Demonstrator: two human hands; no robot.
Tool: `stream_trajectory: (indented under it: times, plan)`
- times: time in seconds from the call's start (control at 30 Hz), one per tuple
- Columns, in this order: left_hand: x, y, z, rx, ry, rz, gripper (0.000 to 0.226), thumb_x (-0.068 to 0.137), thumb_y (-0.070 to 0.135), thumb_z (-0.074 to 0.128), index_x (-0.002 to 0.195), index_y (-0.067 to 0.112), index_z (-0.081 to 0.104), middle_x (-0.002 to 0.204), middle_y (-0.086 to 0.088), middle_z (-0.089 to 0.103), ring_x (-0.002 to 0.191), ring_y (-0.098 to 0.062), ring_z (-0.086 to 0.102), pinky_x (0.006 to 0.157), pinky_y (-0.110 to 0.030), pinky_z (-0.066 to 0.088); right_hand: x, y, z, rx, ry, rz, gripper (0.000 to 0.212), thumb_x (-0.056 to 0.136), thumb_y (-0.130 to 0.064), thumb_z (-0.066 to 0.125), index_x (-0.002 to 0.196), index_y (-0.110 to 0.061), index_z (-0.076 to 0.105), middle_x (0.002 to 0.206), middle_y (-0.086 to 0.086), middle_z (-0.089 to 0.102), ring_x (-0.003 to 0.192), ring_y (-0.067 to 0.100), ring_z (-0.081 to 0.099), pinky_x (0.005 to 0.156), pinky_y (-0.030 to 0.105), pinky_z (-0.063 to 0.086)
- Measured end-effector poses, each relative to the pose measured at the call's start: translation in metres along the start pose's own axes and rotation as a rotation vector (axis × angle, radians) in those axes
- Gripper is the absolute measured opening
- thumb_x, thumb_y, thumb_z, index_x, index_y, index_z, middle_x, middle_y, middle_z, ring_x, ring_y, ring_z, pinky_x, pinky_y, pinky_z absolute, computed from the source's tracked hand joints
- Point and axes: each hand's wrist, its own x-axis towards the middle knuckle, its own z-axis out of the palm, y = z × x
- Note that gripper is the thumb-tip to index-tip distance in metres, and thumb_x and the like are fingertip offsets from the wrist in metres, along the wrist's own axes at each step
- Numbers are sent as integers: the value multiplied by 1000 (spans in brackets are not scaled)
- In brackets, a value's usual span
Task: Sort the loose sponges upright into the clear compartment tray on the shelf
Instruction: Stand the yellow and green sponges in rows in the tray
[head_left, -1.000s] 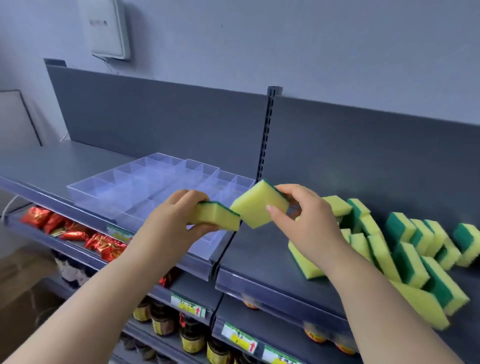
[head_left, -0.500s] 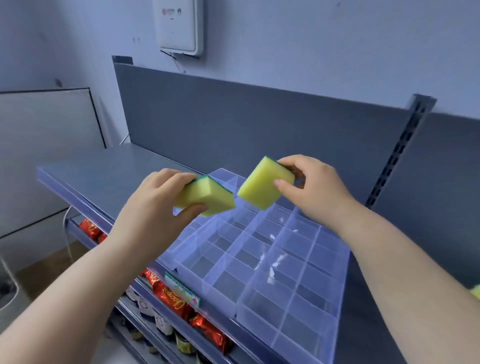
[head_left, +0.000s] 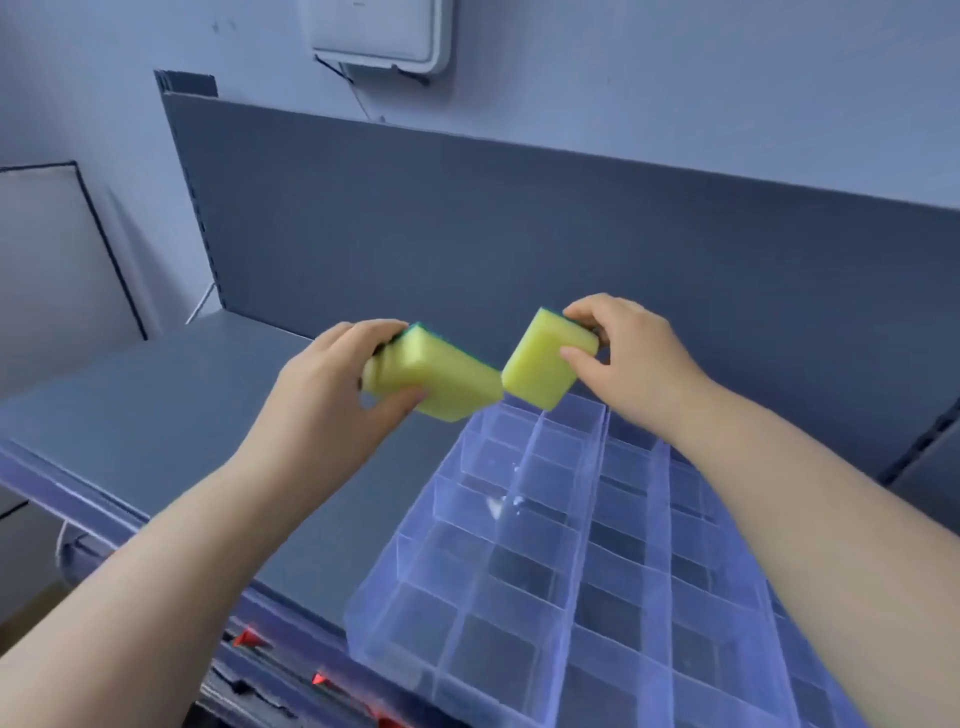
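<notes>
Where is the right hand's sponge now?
Head view, right of centre: the right hand pinches the sponge above the far end of the clear tray, beside the second sponge in the left hand.

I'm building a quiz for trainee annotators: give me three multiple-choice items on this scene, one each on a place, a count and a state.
1. Where is the right hand's sponge?
A. inside a tray compartment
B. lying on the floor
C. held in the air over the compartment tray's far end

2. How many sponges are in view?
A. two
B. one
C. five

3. What is the left hand doing?
A. pressing flat on the tray
B. gripping a sponge
C. hanging idle

Key: 1 C, the right hand pinches it above the tray; 2 A, one per hand; 3 B, fingers and thumb curl round the left hand's sponge.
</notes>
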Motion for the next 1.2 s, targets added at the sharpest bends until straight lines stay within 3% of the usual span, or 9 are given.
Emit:
stream_trajectory:
  times: [0.2,0.3,0.43,0.93,1.2]
  plan:
    - [52,-44,8,-60,-149,133,42,79,30,70,118,25,55,102,18,54,88,-7,51,75,-16,36,21,-7,31,-83,52,178,28,88,-17,56,116,-20,53,110,-4,50,92,17,50,83,30,41]
    - [70,-55,15,-81,-164,173,40,80,28,71,116,21,56,99,14,56,86,-10,52,74,-20,37,27,-8,43,-118,50,208,29,89,-17,55,117,-19,53,116,-4,51,102,17,49,88,33,42]
    - [85,-68,25,-75,-151,196,41,79,26,72,116,16,59,101,10,58,87,-12,53,75,-23,38,36,-4,51,-175,21,216,29,90,-17,54,118,-18,53,120,-1,53,111,19,46,92,36,41]
    - [113,-72,47,-108,-108,196,44,77,19,74,119,12,61,107,0,58,86,-22,59,82,-37,51,45,12,62,-76,56,150,23,89,-14,56,112,-14,59,114,2,55,101,20,51,88,33,44]
    - [120,-65,61,-132,-117,230,48,78,21,74,122,13,59,105,4,57,88,-18,58,82,-31,49,41,25,72,-135,54,94,21,86,-9,59,107,-10,62,108,5,58,99,23,52,84,37,47]
